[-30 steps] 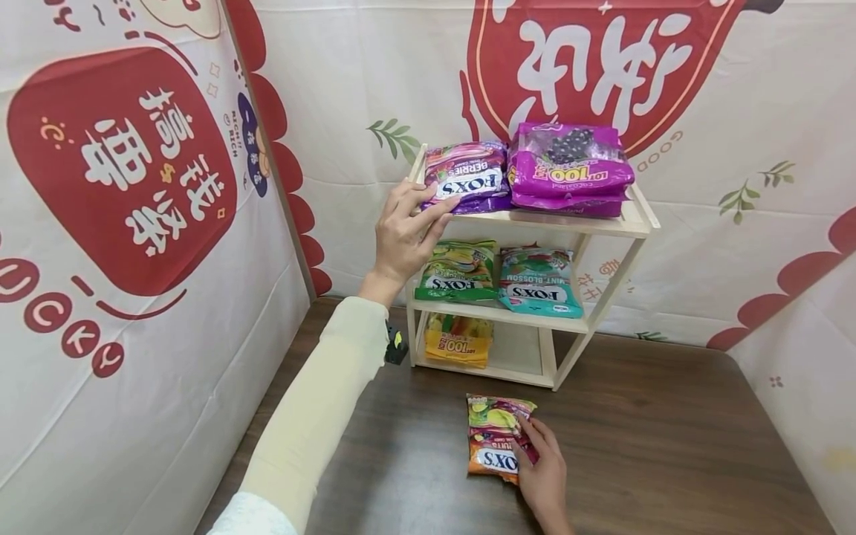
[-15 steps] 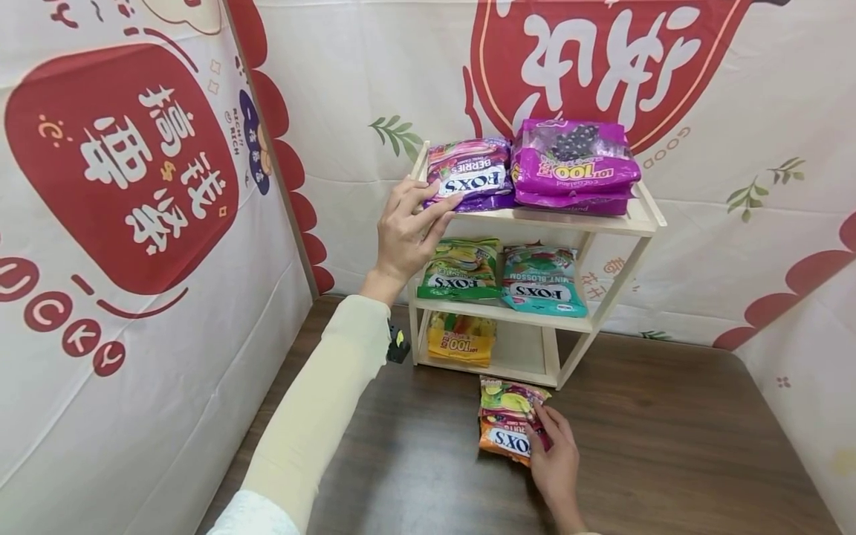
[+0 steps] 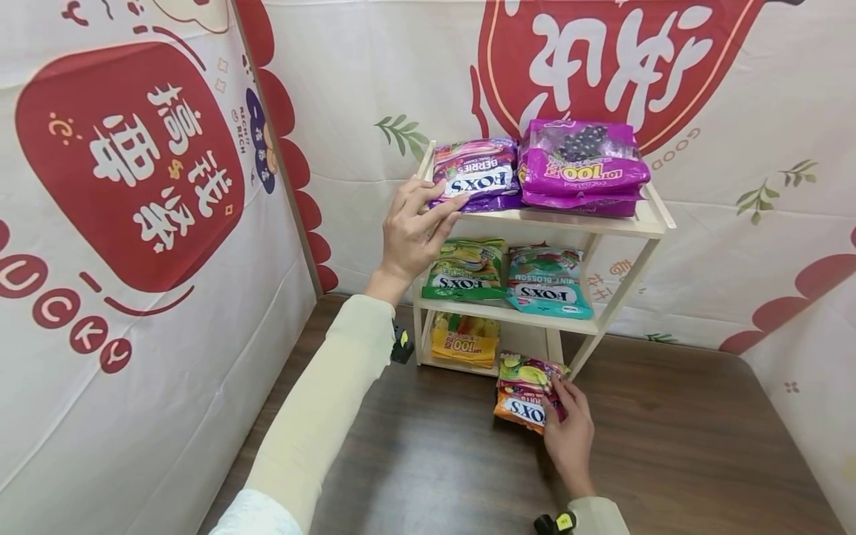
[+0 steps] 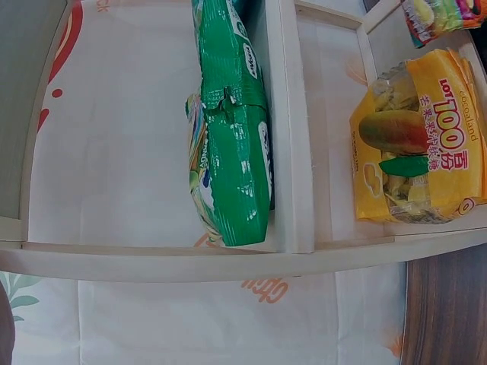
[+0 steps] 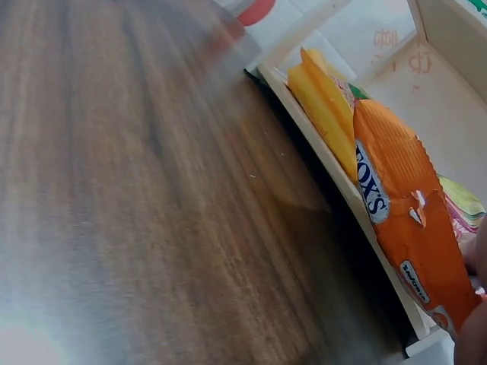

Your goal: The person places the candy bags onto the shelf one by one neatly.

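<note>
My right hand (image 3: 570, 435) holds an orange-and-red FOX'S candy bag (image 3: 524, 392) by its right side, at the front of the lowest tier of a small wooden shelf (image 3: 634, 276). In the right wrist view, the bag's orange back (image 5: 411, 205) overlaps the shelf's bottom rail, close to the yellow bag. My left hand (image 3: 413, 232) grips the top tier's front left corner, its fingers over the edge of a purple FOX'S Berries bag (image 3: 476, 174). The left wrist view shows hardly any of that hand.
A magenta LOT 100 bag (image 3: 582, 171) shares the top tier. Green (image 3: 466, 271) and teal (image 3: 548, 282) FOX'S bags lie on the middle tier. A yellow LOT 100 mango bag (image 3: 464, 342) sits at the lowest tier's left. Printed cloth walls surround the brown table (image 3: 682, 438).
My right hand has moved the orange-and-red candy bag forward and to the right, from the table up to the lowest tier's front. The left hand keeps its place on the shelf corner.
</note>
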`<state>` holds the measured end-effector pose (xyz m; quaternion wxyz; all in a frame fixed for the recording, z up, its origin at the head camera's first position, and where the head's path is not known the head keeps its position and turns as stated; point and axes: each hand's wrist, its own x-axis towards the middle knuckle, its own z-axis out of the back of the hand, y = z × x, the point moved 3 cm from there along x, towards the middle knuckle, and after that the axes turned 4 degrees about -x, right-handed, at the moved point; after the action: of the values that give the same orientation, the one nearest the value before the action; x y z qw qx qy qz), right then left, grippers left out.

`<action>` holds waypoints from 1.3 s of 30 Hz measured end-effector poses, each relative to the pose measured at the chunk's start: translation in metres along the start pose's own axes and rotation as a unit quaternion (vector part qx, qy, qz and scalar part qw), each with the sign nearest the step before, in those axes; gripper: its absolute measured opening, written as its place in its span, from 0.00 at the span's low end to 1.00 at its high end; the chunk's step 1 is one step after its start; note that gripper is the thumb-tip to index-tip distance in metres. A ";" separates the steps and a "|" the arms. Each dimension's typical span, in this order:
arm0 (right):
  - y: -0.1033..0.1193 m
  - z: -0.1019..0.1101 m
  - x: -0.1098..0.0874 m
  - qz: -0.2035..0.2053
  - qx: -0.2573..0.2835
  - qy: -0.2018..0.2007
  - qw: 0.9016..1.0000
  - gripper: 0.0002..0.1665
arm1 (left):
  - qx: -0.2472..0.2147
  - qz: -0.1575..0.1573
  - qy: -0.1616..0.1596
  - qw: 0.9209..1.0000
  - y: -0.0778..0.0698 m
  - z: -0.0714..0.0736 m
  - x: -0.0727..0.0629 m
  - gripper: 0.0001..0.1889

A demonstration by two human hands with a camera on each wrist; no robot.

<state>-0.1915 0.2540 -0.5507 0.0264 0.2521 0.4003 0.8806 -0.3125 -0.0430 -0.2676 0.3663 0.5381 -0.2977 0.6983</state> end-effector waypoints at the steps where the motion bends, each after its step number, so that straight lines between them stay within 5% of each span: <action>1: -0.001 -0.001 0.003 0.001 0.000 -0.001 1.000 0.27 | 0.000 0.000 0.000 1.000 0.000 0.000 0.000 0.12; 10: -0.005 -0.012 0.020 0.031 0.009 -0.025 0.999 0.26 | 0.002 -0.001 -0.002 1.000 -0.001 -0.001 0.001 0.12; 23: 0.000 -0.030 0.024 0.020 -0.041 -0.072 0.996 0.18 | 0.002 -0.001 -0.003 1.000 0.000 0.001 0.000 0.12; 39: -0.006 -0.046 0.028 0.012 -0.175 0.022 0.984 0.18 | 0.005 -0.005 -0.004 1.000 0.002 -0.001 -0.001 0.12</action>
<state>-0.2381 0.2334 -0.5681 0.0506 0.2291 0.2371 0.9427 -0.3143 -0.0435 -0.2688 0.3657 0.5446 -0.2927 0.6957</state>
